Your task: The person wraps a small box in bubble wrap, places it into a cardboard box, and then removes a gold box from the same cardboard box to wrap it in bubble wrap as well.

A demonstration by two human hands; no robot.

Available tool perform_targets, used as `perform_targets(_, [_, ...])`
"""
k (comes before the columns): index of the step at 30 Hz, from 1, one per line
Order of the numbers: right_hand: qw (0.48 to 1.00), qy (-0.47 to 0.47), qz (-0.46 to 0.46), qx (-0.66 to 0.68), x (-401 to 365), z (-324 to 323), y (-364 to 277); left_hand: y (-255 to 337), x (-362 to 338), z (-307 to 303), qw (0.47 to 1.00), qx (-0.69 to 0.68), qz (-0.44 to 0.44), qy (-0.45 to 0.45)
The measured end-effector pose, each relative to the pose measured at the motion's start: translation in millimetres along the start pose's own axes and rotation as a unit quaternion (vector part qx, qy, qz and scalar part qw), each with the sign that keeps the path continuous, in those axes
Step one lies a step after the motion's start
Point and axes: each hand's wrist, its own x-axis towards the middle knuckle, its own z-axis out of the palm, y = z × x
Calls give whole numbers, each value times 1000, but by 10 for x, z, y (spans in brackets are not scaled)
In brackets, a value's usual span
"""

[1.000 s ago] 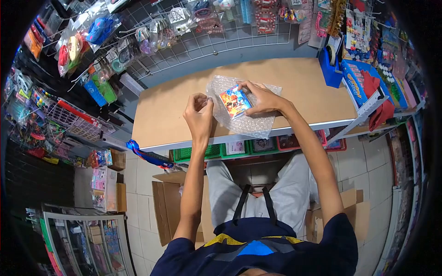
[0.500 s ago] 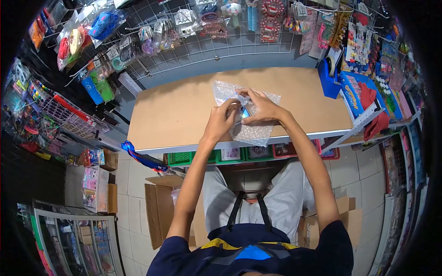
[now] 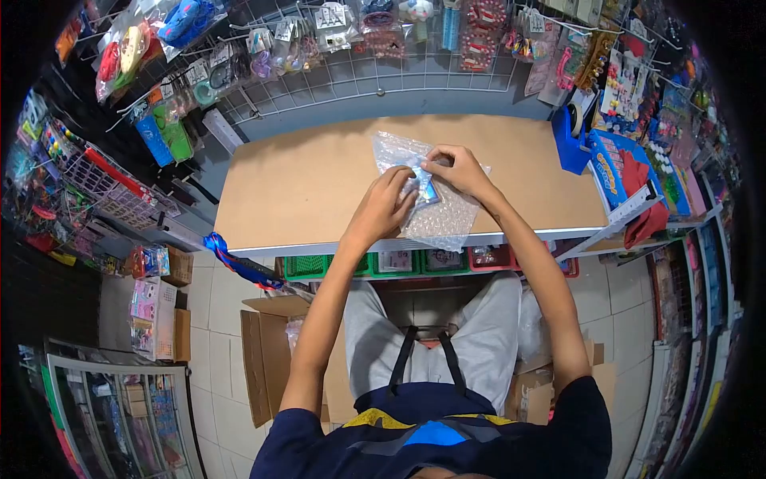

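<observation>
A sheet of bubble wrap (image 3: pixel 444 222) lies on the wooden tabletop near its front edge. On it rests a small flat blue item (image 3: pixel 431 192), partly covered by my fingers; its exact kind cannot be made out. My left hand (image 3: pixel 381 204) is on the left side of the item, its fingers curled over it and the wrap. My right hand (image 3: pixel 463 171) is at the item's upper right, thumb and forefinger pinched together at a fold of the wrap.
The tan table (image 3: pixel 295 191) spans the middle. A blue tape dispenser (image 3: pixel 571 142) and a blue box (image 3: pixel 613 172) stand at its right end. Packaged accessories hang on the wire grid (image 3: pixel 335 89) behind. Green and red baskets (image 3: pixel 363 267) sit under the tabletop, and an open carton (image 3: pixel 263 359) on the floor.
My right hand has lifted slightly and drawn its fingers into a pinch. My left fingers now lie flatter over the item, and more of its blue surface shows.
</observation>
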Motion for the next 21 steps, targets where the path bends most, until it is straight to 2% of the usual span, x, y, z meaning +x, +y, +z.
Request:
perform_targets(4, [995,22,33,-87,41,3,-88,-36,11,7,1000,0,8,-2])
perform_targets(7, [996,52,8,-78,112,43,4,-31,-6,17,1000,0,2,-6])
perform_targets(10, [992,59,80,-78,150,77,87,-30,-9,18,1000,5,-6,-8])
perform_targets(13, [988,63,86,-115,122,61,26,-39,-10,20,1000,4,-5,-14])
perform_targets(17, [985,45,155,59,154,42,29,-74,-16,40,1000,12,19,-5])
perform_targets(21, [944,49,223,239,54,41,-158,-96,-21,67,999,22,28,9])
